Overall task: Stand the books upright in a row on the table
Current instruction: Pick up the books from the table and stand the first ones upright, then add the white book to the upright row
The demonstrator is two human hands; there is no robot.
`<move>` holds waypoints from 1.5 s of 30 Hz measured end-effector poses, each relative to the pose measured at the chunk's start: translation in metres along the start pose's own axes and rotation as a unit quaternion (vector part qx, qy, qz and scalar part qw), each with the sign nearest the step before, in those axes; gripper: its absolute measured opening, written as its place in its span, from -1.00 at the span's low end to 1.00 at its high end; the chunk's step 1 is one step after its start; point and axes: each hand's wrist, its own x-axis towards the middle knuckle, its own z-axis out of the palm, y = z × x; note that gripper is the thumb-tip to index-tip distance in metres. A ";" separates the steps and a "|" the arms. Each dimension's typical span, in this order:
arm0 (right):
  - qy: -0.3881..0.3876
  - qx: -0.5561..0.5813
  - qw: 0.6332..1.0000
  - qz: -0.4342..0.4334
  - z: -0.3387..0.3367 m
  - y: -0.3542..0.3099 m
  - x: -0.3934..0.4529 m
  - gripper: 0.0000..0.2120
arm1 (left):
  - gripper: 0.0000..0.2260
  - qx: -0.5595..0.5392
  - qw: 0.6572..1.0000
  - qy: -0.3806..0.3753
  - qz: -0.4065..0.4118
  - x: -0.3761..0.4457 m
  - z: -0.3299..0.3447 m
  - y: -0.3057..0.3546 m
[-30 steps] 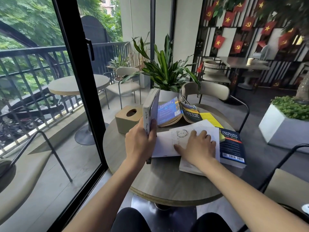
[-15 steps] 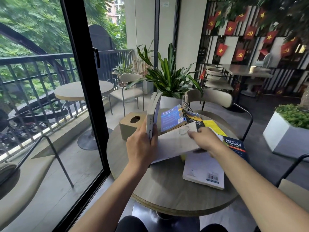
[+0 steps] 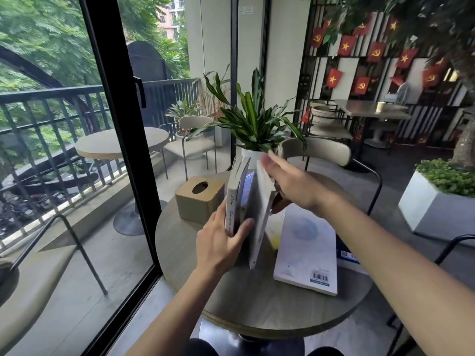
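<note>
On the round grey table [image 3: 231, 299], my left hand [image 3: 221, 242] grips the near edge of an upright white-spined book [image 3: 232, 199]; a blue-covered book [image 3: 246, 187] stands right behind it. My right hand [image 3: 288, 181] holds the top of a thin white book [image 3: 262, 214], which stands on its lower edge and leans left toward the upright pair. A white book with a barcode [image 3: 305, 253] lies flat to the right. A dark blue book [image 3: 345, 254] peeks out from under it, and a yellow book [image 3: 273, 238] shows beneath the leaning one.
A tan tissue box [image 3: 198, 199] sits on the table just left of the upright books. A potted plant [image 3: 253, 124] and a beige chair [image 3: 318, 150] stand behind the table. The black glass-door frame [image 3: 120, 140] runs along the left.
My right hand lifted the thin white book off the flat pile and swung it upright against the standing books. The white barcode book under it is now uncovered. My left hand stayed on the upright book.
</note>
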 end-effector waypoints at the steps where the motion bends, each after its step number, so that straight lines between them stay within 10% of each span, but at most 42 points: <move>1: -0.009 -0.012 0.999 -0.029 0.002 0.000 -0.001 -0.23 | -0.14 0.004 1.000 -0.026 -0.009 -0.002 0.000 0.000; 8: 0.001 -0.171 0.976 -0.133 0.028 0.004 0.006 -0.01 | -0.05 0.040 0.996 -0.072 -0.017 -0.005 0.009 0.005; 17: 0.097 -0.260 0.947 -0.159 0.052 0.014 0.019 -0.36 | -0.26 0.016 0.997 -0.061 -0.048 -0.005 0.021 0.012; 31: 0.149 -0.122 0.967 -0.169 0.046 0.051 0.005 -0.30 | -0.24 -0.007 0.996 -0.057 -0.067 -0.009 0.020 0.013; 39: 0.243 -0.257 0.934 0.056 0.021 0.100 -0.007 -0.32 | -0.26 -0.011 0.995 -0.056 -0.082 -0.009 0.025 0.012; 45: 0.162 -0.306 0.892 0.292 0.006 0.125 -0.015 0.26 | -0.27 -0.012 0.995 -0.055 -0.087 -0.009 0.027 0.010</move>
